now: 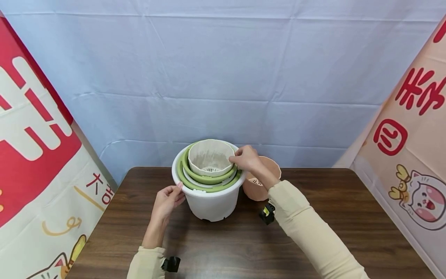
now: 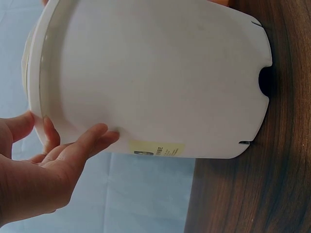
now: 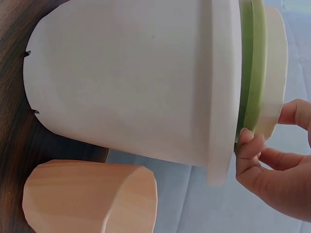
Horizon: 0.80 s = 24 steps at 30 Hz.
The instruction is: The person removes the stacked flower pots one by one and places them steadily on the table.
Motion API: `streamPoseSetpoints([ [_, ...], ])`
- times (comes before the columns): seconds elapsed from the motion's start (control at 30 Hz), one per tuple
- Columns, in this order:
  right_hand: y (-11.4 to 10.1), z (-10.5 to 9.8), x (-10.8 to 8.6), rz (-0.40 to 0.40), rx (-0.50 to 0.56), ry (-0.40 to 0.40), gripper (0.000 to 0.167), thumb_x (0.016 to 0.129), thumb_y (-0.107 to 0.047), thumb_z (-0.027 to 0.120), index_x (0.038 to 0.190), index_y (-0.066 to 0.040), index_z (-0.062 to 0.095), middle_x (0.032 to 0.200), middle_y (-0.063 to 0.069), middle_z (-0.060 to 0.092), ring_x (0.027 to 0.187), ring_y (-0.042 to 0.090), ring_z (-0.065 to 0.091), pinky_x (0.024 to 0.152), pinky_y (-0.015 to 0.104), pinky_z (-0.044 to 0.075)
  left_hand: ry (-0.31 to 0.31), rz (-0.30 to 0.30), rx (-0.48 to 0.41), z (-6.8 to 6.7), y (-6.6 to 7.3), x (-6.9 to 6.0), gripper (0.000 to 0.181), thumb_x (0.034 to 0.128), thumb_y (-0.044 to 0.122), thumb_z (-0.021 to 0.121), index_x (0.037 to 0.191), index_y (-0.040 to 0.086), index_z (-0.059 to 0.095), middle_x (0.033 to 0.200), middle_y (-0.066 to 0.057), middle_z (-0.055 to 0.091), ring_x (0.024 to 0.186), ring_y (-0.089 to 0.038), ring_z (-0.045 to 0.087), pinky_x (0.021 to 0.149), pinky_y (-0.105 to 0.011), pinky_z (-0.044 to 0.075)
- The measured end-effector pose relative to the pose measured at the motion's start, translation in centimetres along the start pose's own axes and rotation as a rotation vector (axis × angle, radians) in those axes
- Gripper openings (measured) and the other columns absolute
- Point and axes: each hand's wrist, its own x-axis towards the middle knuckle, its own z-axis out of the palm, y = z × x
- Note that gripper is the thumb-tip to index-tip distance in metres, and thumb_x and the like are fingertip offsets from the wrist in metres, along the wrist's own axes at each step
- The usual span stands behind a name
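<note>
A large white flowerpot [image 1: 210, 207] stands upright on the table, with green-rimmed pots [image 1: 205, 179] nested inside it. On top of the nest sits a small off-white flowerpot [image 1: 205, 151] with a perforated bottom. My left hand [image 1: 168, 199] pinches the large pot's rim at its near left side; in the left wrist view the thumb lies on the rim and other fingers touch the wall below. With thumb and fingers, my right hand [image 1: 246, 158] pinches the right rim of the small off-white pot. In the right wrist view a fingertip of the right hand [image 3: 274, 167] is beside the green rim [image 3: 252, 73].
A peach-coloured flowerpot [image 1: 258, 190] stands on the brown wooden table [image 1: 334, 217], just right of the white pot and partly behind my right forearm. A pale blue cloth [image 1: 223, 77] hangs behind the table, with printed banners at the left and right.
</note>
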Motion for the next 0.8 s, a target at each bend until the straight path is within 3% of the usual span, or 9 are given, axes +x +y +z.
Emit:
streamPoseSetpoints([
  [0.23, 0.08, -0.21, 0.14, 0.038, 0.065, -0.029, 0.015, 0.082, -0.013, 0.059, 0.069, -0.004, 0.059, 0.058, 0.002, 0.055, 0.052, 0.010, 0.052, 0.049, 0.019, 0.044, 0.003, 0.004, 0.004, 0.04, -0.12, 0.15, 0.032, 0.0936, 0.020, 0.054, 0.102, -0.012, 0.054, 0.091, -0.010, 0.062, 0.088, -0.015, 0.061, 0.086, -0.038, 0.049],
  [0.47, 0.19, -0.16, 0.39, 0.041, 0.065, -0.026, 0.018, 0.083, -0.012, 0.057, 0.066, -0.005, 0.056, 0.062, 0.003, 0.056, 0.057, 0.016, 0.058, 0.052, 0.021, 0.047, -0.006, 0.006, -0.004, 0.01, -0.25, 0.63, 0.033, 0.0937, 0.019, 0.054, 0.102, -0.012, 0.053, 0.091, -0.010, 0.062, 0.088, -0.015, 0.061, 0.087, -0.039, 0.048],
  [0.67, 0.15, -0.36, 0.27, 0.047, 0.082, -0.045, 0.013, 0.083, -0.011, 0.055, 0.077, -0.001, 0.062, 0.070, 0.005, 0.058, 0.056, 0.012, 0.058, 0.057, 0.022, 0.051, -0.011, 0.011, -0.014, 0.00, -0.24, 0.58, 0.033, 0.0935, 0.019, 0.054, 0.101, -0.012, 0.053, 0.090, -0.010, 0.062, 0.088, -0.016, 0.061, 0.088, -0.039, 0.048],
  [0.8, 0.26, -0.37, 0.34, 0.043, 0.099, -0.053, 0.013, 0.083, -0.009, 0.054, 0.073, -0.002, 0.060, 0.065, 0.004, 0.055, 0.056, 0.011, 0.057, 0.056, 0.021, 0.051, -0.010, 0.011, -0.013, 0.02, -0.23, 0.52, 0.033, 0.0936, 0.019, 0.054, 0.101, -0.013, 0.053, 0.090, -0.010, 0.062, 0.088, -0.016, 0.061, 0.088, -0.039, 0.048],
])
